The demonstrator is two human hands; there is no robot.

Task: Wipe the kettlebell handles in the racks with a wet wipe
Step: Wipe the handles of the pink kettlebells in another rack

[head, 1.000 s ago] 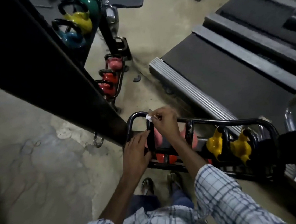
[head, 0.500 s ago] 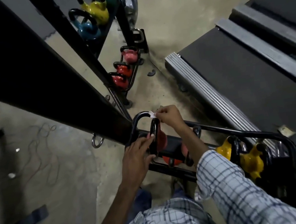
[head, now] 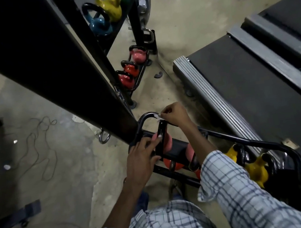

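moved since earlier: little. wet wipe [head: 157,117] pinched in right hand [head: 174,114] fingers atop kettlebell handle [head: 161,131], for rubbing; left hand [head: 141,157] fingers gripping handle, steadying.

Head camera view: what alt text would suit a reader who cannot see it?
From above, a person's right hand pinches a white wet wipe at the top of a black kettlebell handle in a low rack, while the left hand holds that handle lower down. Yellow kettlebells sit further along the rack, beside a treadmill.
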